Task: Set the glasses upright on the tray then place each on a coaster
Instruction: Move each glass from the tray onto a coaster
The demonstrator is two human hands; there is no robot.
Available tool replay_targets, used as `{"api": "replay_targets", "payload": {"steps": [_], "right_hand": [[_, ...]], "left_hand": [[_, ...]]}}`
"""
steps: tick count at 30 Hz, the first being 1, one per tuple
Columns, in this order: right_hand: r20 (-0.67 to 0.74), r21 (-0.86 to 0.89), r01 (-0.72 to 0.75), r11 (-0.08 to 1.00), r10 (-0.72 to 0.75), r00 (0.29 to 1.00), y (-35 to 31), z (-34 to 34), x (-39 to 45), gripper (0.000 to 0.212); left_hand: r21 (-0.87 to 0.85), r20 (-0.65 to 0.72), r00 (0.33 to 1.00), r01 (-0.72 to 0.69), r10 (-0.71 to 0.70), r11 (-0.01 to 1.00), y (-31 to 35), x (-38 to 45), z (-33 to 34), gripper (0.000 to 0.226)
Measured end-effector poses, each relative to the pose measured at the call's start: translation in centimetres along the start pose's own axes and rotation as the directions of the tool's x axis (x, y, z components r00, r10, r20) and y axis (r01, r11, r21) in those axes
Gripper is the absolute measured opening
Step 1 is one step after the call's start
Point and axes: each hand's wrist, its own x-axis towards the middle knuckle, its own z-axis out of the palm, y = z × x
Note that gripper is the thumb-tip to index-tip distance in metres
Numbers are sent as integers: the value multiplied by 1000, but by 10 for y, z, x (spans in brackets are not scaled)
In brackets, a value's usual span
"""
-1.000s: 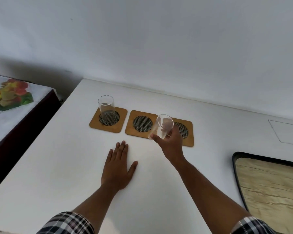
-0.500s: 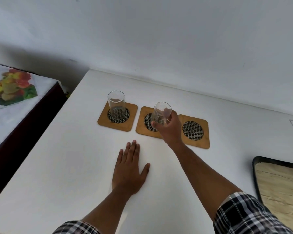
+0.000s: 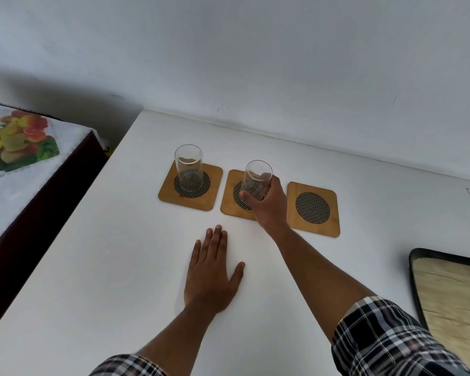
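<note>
The right hand grips a clear glass low on its wall, thumb across the front near the base and the other fingers wrapped round the back. The glass stands upright over the middle coaster; whether its base is fully seated on the mesh disc cannot be told, since the hand covers that edge. The left hand lies flat on the table, fingers spread and holding nothing, just in front of the middle coaster.

Left of the middle coaster, a second glass stands upright and untouched on the left coaster. Right of it, the right coaster is bare. The tray lies well to the right of the middle coaster, at the picture's edge; no glass shows on the part in view.

The glass looks thin-walled, rigid and light, so it probably needs little force, but it is smooth and likely slippery, and it would chip or break if knocked or dropped. A low grip round the wall, as here, keeps it steady and the rim free. It is tall and narrow, so it should tip easily; letting go seems safest once the base sits flat, with the fingers drawn straight away from the neighbouring glass.
</note>
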Motion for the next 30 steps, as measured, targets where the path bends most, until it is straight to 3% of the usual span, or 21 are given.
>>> {"api": "replay_targets", "payload": {"steps": [12, 19, 26, 30], "right_hand": [[65, -99, 43, 994, -36, 997, 1, -3, 2, 74], [-11, -60, 5, 998, -5, 1000, 19, -13, -28, 88], [-8, -134, 66, 989, -68, 998, 38, -53, -66, 80], [-32, -128, 29, 991, -34, 999, 54, -86, -84, 74]], "left_hand": [[-6, -24, 1000, -7, 7, 1000, -2, 0, 2, 84], [16, -9, 1000, -10, 10, 1000, -2, 1, 1, 86], [46, -25, 999, -38, 39, 998, -5, 0, 0, 86], [78, -29, 998, -53, 55, 996, -4, -2, 0, 86]]}}
